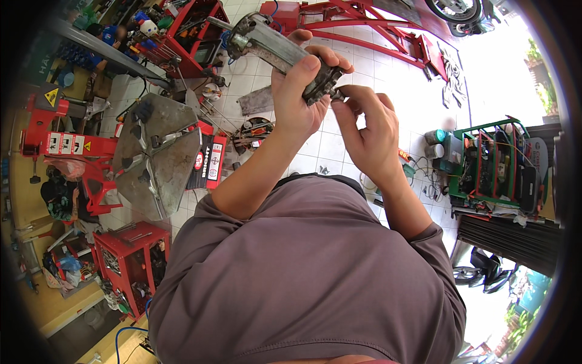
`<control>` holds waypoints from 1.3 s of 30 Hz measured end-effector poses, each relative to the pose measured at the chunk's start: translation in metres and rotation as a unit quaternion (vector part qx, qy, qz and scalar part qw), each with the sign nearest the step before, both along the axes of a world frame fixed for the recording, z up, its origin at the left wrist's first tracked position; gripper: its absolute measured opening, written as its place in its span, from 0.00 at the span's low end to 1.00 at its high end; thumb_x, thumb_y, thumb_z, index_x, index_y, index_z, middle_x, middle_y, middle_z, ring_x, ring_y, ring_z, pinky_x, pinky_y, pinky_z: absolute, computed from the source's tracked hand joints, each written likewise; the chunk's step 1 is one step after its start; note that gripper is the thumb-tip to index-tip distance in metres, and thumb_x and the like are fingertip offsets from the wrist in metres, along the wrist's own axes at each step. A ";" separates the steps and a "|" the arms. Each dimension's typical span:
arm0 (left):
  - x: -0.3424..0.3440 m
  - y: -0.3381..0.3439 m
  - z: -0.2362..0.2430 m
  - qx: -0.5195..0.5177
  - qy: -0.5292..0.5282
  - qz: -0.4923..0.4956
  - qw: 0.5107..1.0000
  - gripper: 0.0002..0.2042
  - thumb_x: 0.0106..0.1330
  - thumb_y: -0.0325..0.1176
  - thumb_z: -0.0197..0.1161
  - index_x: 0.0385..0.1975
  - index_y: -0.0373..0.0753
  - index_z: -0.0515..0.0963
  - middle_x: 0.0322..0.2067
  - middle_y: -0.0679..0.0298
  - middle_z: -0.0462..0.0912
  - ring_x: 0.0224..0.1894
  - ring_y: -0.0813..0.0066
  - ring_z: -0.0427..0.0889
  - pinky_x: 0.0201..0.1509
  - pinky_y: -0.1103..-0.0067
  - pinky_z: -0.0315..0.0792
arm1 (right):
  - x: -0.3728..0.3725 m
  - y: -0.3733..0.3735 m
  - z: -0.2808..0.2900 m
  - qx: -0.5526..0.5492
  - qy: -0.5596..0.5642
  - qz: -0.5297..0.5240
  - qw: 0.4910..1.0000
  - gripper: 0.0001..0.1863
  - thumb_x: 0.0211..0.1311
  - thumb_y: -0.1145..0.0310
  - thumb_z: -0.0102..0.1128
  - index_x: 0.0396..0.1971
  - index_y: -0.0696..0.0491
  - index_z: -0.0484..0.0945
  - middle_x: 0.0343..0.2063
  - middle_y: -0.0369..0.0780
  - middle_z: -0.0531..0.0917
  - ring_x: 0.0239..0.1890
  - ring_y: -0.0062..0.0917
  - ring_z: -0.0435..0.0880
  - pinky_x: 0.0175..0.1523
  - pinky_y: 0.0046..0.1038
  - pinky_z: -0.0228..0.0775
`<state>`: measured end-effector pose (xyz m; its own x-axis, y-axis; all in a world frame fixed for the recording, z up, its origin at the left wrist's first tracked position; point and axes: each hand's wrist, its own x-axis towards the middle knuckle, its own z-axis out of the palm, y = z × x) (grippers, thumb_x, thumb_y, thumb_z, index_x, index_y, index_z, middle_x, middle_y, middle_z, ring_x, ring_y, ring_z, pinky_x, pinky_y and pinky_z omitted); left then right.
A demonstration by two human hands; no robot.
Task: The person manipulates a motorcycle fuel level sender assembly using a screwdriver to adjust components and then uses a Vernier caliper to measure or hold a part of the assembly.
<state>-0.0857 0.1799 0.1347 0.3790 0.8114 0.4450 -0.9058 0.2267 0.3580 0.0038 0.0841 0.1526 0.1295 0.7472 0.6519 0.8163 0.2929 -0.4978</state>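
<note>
My left hand (292, 103) grips a long grey metal assembly (267, 42) raised in front of me, with its thumb across the body and fingers curled round the back. The assembly is tilted, a flanged end with a thin shaft at upper left and a dark, toothed round end (321, 83) at lower right. Just beside that toothed end, my right hand (370, 130) pinches a small metal piece (337, 95) between thumb and forefinger, its other fingers curled. The piece is too small to make out exactly, and the fingertips of my left hand are partly hidden.
A red tyre machine (85, 142) with a grey turntable (157, 182) stands left, near red tool carts (130, 242). Behind are a person in blue (108, 36) and a red lift (382, 37). A green rack (491, 164) stands right; hoses and tools lie on the tiled floor (318, 145).
</note>
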 end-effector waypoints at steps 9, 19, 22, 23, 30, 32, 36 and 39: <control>0.001 -0.001 0.001 -0.001 0.014 0.005 1.000 0.22 0.62 0.30 0.56 0.53 0.34 0.56 0.31 0.57 0.78 0.38 0.63 0.81 0.49 0.66 0.75 | 0.001 0.001 -0.002 0.009 0.001 -0.002 1.000 0.11 0.55 0.67 0.65 0.36 0.52 0.75 0.16 0.31 0.76 0.17 0.19 0.74 0.34 0.24 0.61; 0.007 -0.004 0.000 -0.005 0.025 -0.001 1.000 0.24 0.61 0.30 0.59 0.53 0.33 0.57 0.30 0.57 0.78 0.37 0.63 0.82 0.48 0.67 0.76 | 0.003 -0.002 -0.004 0.013 0.014 -0.011 1.000 0.09 0.54 0.69 0.65 0.33 0.53 0.76 0.15 0.32 0.76 0.16 0.18 0.74 0.34 0.24 0.62; 0.008 -0.005 -0.002 -0.003 0.020 -0.010 1.000 0.24 0.60 0.31 0.59 0.53 0.33 0.57 0.30 0.57 0.78 0.37 0.63 0.82 0.48 0.67 0.76 | 0.011 -0.002 -0.009 -0.015 -0.043 0.003 0.999 0.09 0.53 0.71 0.65 0.34 0.53 0.76 0.15 0.31 0.76 0.16 0.18 0.74 0.34 0.24 0.62; 0.008 -0.006 -0.003 -0.003 0.020 -0.011 1.000 0.24 0.60 0.31 0.59 0.53 0.33 0.57 0.30 0.57 0.78 0.37 0.63 0.82 0.48 0.67 0.76 | 0.008 -0.003 -0.007 -0.013 -0.015 0.002 1.000 0.09 0.53 0.71 0.65 0.33 0.53 0.76 0.15 0.32 0.76 0.16 0.19 0.74 0.34 0.24 0.62; 0.004 -0.004 -0.005 0.006 0.029 0.007 1.000 0.24 0.61 0.30 0.59 0.53 0.32 0.56 0.30 0.57 0.78 0.37 0.62 0.82 0.48 0.67 0.76 | 0.001 -0.004 -0.004 0.001 0.028 0.002 1.000 0.09 0.54 0.69 0.65 0.34 0.53 0.76 0.15 0.33 0.76 0.16 0.20 0.74 0.34 0.25 0.61; 0.003 -0.004 -0.003 0.000 0.021 -0.001 1.000 0.24 0.61 0.30 0.59 0.53 0.32 0.56 0.30 0.57 0.78 0.37 0.62 0.82 0.48 0.68 0.75 | 0.006 -0.004 -0.007 -0.008 -0.012 0.006 1.000 0.10 0.53 0.70 0.65 0.35 0.53 0.75 0.15 0.33 0.76 0.16 0.20 0.74 0.34 0.25 0.61; 0.002 -0.005 -0.005 0.000 0.027 -0.002 1.000 0.24 0.61 0.30 0.58 0.53 0.32 0.57 0.31 0.57 0.78 0.37 0.62 0.82 0.48 0.68 0.75 | -0.001 -0.004 -0.003 -0.011 0.042 0.008 0.999 0.09 0.55 0.71 0.64 0.35 0.54 0.75 0.14 0.33 0.75 0.15 0.21 0.73 0.34 0.25 0.60; 0.000 -0.007 -0.002 -0.003 0.040 0.004 0.999 0.23 0.61 0.30 0.58 0.53 0.33 0.57 0.31 0.57 0.78 0.38 0.62 0.81 0.48 0.68 0.75 | -0.001 -0.003 -0.004 0.005 0.036 0.005 0.999 0.10 0.54 0.69 0.64 0.36 0.53 0.75 0.14 0.33 0.75 0.15 0.21 0.73 0.34 0.25 0.60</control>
